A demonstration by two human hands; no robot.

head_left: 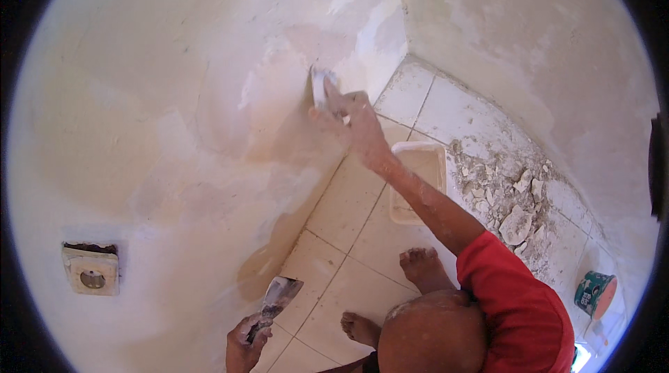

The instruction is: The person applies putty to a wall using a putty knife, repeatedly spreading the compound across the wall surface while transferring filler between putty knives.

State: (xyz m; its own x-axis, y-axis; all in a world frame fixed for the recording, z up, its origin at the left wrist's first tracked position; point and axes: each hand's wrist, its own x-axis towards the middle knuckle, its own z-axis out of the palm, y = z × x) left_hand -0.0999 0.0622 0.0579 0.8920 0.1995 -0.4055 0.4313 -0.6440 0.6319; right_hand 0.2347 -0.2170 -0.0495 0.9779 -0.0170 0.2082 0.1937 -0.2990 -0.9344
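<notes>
My right hand (pixel 359 122) reaches out and is closed on a flat, pale filling blade (pixel 319 87), its face pressed to the plastered wall (pixel 230 129) near the corner. Several fingers lie along the blade, and its grip is mostly hidden. Low on the left, my left hand (pixel 249 342) is wrapped round the dark handle of a putty knife (pixel 282 293). That knife's smeared metal blade points up and to the right, just off the wall. Patches of damp and pale filler mark the wall, and both hands are dusted white.
A pale rectangular tub (pixel 398 216) stands on the tiled floor under my right forearm. Broken plaster rubble (pixel 516 223) lies along the right wall, with a green tin (pixel 591 294) nearer me. A loose-looking socket (pixel 93 274) sits in the left wall. My bare feet (pixel 420 266) are below.
</notes>
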